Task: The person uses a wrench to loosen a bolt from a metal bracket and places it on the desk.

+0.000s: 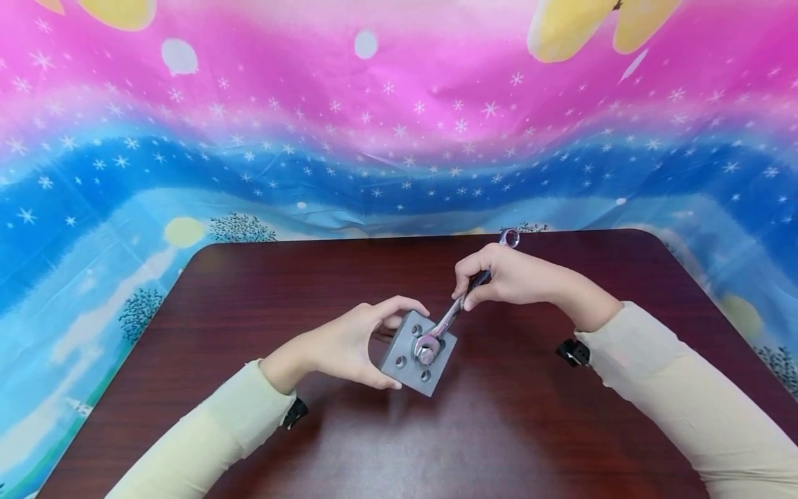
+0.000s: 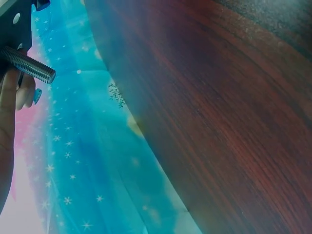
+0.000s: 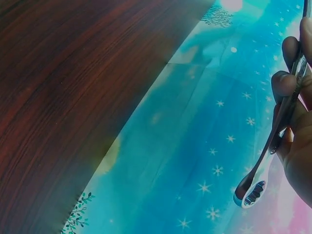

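My left hand (image 1: 349, 343) grips a grey square metal block (image 1: 408, 378) by its left side, thumb at the lower edge and fingers at the upper one. Several round holes pierce the block's face. A bolt (image 1: 427, 355) sits in its middle, and its threaded shank (image 2: 34, 67) sticks out of the back in the left wrist view. With my right hand (image 1: 514, 274) I pinch a shiny combination wrench (image 1: 450, 319) by its shaft. The wrench's lower end is around the bolt head; its ring end (image 3: 251, 192) points up and away, free of the block.
Below both hands is a dark reddish-brown wooden table (image 1: 280, 277) with rounded far corners. Behind it hangs a pink and blue cloth (image 1: 349, 152) printed with snowflakes. A black strap piece (image 1: 573, 352) shows at the right cuff, another (image 1: 296, 413) at the left.
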Tool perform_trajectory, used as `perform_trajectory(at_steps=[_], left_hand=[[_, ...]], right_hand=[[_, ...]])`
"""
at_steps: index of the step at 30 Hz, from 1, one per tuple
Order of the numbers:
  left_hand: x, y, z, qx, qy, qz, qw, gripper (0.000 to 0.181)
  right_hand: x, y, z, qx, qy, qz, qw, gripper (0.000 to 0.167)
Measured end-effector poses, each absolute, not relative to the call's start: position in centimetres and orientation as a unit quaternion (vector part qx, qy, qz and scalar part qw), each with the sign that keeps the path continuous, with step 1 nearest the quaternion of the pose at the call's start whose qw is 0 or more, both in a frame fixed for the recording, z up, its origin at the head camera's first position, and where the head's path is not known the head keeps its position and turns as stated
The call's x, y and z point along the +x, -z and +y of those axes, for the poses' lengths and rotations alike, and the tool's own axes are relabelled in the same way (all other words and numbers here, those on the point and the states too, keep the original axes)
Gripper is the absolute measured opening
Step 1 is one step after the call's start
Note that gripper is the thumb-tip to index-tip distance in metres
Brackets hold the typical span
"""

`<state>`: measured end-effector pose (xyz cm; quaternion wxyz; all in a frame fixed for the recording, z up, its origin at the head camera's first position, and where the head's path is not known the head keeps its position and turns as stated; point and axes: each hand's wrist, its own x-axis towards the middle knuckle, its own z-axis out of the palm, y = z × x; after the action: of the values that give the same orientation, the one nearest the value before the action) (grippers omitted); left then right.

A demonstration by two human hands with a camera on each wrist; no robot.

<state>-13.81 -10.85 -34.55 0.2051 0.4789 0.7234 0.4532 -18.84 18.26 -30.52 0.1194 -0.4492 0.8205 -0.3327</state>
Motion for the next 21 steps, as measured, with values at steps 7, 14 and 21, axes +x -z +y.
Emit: perform_trajectory(at_steps=[7,14,21], left_hand=[[-13.7,35.2,-11.2,0.467,-0.464,0.724,0.206,0.089],[-13.6,35.4,-11.7,0.452,-0.477,0.732,0.179,0.088],[-13.5,35.5,-12.1,0.413,-0.502,0.75,0.122,0.089]], right_hand=[[-18.7,30.5,18.2,-0.442,0.322,0.827,0.132,0.01],[-18.4,30.6,19.3,-0.415,0.327,0.843,0.103,0.012],[-17.6,31.8,20.9,-0.343,0.364,0.864,0.055,0.012]])
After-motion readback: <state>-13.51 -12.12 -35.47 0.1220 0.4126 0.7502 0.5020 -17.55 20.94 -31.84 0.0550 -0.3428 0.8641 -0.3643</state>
